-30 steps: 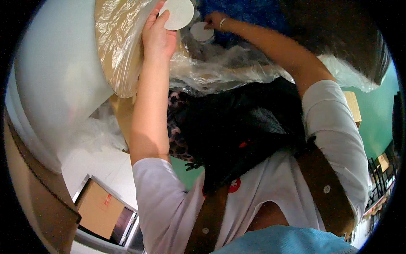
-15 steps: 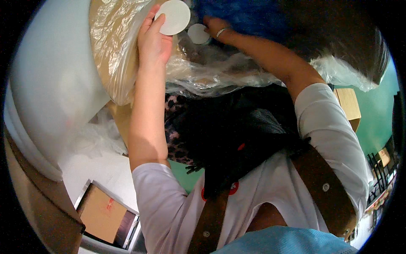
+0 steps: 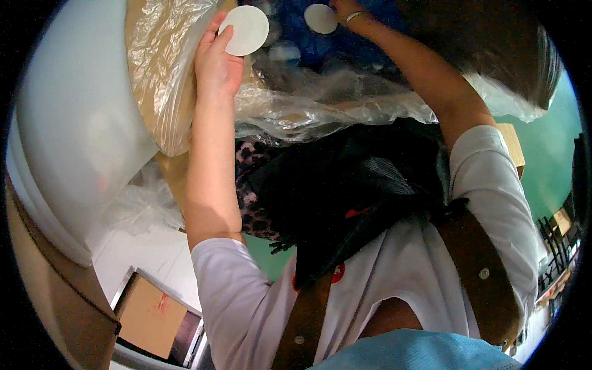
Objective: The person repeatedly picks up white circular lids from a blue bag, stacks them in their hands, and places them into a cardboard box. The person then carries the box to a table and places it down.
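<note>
The head camera looks down at a person in a white shirt with brown straps, and both arms reach far up to the top of the picture. The left hand [image 3: 216, 61] is closed on a round white disc [image 3: 244, 29], with the thumb on one side and the fingers curled behind it, so the disc is held up in the air just above the crinkly plastic. The right hand [image 3: 346, 9] is right at the top edge and seems to pinch a smaller white disc [image 3: 321, 18] with its fingertips, but most of that hand is cut off, so I cannot tell how its grip sits. Under both hands is a big clear plastic bag [image 3: 320, 105], open and crumpled, with something blue [image 3: 302, 46] deep inside it. One more pale round piece [image 3: 285, 52] lies down in there, so it looks like some discs are out and in the hands, and at least one is left in the bag. How many more are hidden, I cannot see. A cardboard box wall [image 3: 161, 74] lined with plastic stands to the left of the bag. Beside it is a big white curved thing [image 3: 74, 135]. Low down on the left sits a small brown box [image 3: 151, 314]. A dark cloth [image 3: 351, 185] hangs at the person's chest.
</note>
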Demonstrator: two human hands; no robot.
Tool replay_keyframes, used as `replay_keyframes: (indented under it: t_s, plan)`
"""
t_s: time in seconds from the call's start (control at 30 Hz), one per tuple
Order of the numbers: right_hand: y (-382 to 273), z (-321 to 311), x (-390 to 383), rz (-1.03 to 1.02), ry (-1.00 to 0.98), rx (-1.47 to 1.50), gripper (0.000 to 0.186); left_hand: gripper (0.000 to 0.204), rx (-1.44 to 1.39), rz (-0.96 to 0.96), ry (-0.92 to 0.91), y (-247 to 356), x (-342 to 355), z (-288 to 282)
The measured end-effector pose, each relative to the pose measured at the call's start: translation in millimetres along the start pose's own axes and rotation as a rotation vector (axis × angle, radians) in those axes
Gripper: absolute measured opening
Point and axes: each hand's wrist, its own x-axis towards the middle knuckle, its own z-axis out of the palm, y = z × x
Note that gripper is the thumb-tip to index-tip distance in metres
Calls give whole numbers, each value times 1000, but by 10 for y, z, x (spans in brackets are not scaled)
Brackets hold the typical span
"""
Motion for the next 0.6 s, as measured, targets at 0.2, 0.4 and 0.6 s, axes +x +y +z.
replay_keyframes:
  t_s: [0.2, 0.4, 0.6]
  plan:
    - [203, 101, 4, 59, -97, -63, 20, 30, 11, -17, 6, 5, -6, 14]
    - [213, 94, 46, -30, -86, -283, 20, 30, 15, 5, 8, 14, -24, -9]
    - [305, 187, 47, -144, 27, -500, 19, 30, 7, -18, -10, -9, 18, -7]
